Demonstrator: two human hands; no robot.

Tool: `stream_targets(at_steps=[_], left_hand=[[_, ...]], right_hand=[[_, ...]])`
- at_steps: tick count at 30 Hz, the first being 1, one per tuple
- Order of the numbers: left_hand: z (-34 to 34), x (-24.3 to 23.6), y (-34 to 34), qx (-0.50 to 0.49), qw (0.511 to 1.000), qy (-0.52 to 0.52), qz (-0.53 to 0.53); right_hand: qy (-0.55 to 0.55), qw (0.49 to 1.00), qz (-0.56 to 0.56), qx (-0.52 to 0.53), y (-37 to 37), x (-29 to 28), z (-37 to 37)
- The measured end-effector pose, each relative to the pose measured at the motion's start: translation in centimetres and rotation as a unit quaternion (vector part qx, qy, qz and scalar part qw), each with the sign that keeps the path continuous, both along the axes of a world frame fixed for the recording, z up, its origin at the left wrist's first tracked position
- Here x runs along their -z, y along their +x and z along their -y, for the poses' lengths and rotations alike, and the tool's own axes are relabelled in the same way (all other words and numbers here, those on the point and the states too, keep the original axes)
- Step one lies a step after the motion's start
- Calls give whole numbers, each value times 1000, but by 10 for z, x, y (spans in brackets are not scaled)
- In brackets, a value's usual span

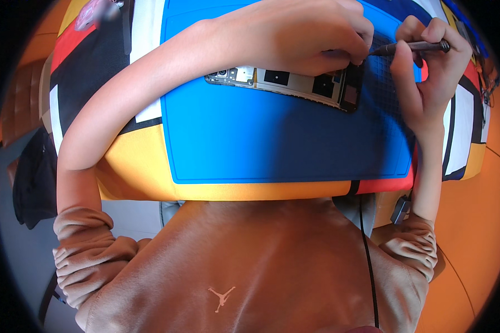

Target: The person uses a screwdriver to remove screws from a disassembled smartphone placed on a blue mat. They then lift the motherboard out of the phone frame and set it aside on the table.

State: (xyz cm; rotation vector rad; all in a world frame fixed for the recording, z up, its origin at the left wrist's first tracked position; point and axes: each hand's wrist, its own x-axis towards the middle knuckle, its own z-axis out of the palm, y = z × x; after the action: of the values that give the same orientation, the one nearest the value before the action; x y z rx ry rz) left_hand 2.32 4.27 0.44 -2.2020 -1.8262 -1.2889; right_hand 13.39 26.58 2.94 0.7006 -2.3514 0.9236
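Note:
An opened smartphone (pixel 297 90) lies slightly tilted on the blue work mat, its inner parts and black patches showing. My left hand (pixel 322 36) reaches across it and covers its upper side. The fingers are curled and pressed together at the phone's right end; whatever they hold is hidden. In my right hand (pixel 433 72), thumb and fingers grip a slim dark pen-shaped tool (pixel 411 48). Its tapered tip points left, close to the left fingertips. I cannot tell whether the tip touches anything.
The blue mat (pixel 228 150) lies on a colour-block tablecloth (pixel 139 161). A pink item (pixel 88 15) sits at the far left. Cables (pixel 489 83) run along the right edge. A black cord (pixel 368 261) hangs in front of my body.

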Motion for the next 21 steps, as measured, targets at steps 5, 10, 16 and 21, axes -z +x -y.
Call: stream_targets(at_steps=[5, 10, 16, 21], left_hand=[[0, -3, 1, -8, 1000, 4, -2], [4, -6, 1, -24, 1000, -2, -14], [6, -11, 7, -108, 986, -61, -112], [9, -19, 6, -88, 982, -75, -149]], right_hand=[[-3, 992, 38, 123, 6, 2, 6], [-48, 999, 12, -12, -5, -5, 11], [-95, 982, -37, 160, -11, 9, 27], [-187, 969, 9, 158, -18, 12, 21]])
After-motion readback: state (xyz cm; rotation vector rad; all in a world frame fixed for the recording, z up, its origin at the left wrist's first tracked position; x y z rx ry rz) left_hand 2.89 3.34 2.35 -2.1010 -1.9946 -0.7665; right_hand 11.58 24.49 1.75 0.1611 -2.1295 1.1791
